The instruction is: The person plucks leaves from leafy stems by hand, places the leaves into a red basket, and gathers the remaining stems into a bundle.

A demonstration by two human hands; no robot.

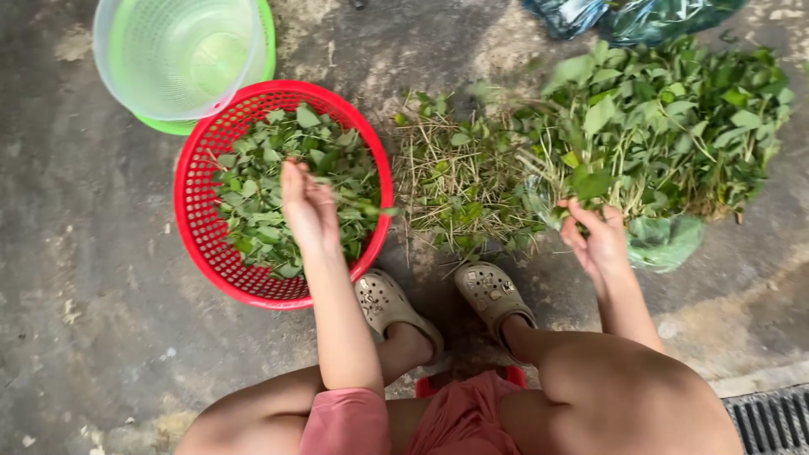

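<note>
I am looking down past my knees at the concrete floor (101,278), where I am squatting in tan clogs (438,307). My left hand (308,206) is hovering over the red basket (195,221), fingers (293,179) loosely spread and released, with a few picked leaves (261,198) lying right under them on the heap that is filling the basket; I cannot tell whether a leaf is sticking to the palm. My right hand (597,240) is reaching up to the near edge of the big pile of leafy stems (666,126), its fingers curling around the lower ends of a few stems, which are running away from me toward the top of the view. That pile is lying directly ahead of the right hand and touching it, so this hand is far nearer to it than the left. Between the two hands a heap of stripped stalks (459,181) is sitting just beyond my feet, beside the basket's right rim. A pale colander in a green bowl (181,55) is overlapping the basket's far rim. Open floor is stretching to the left of the basket, while a drain grate (771,417) is closing off the near right corner.
</note>
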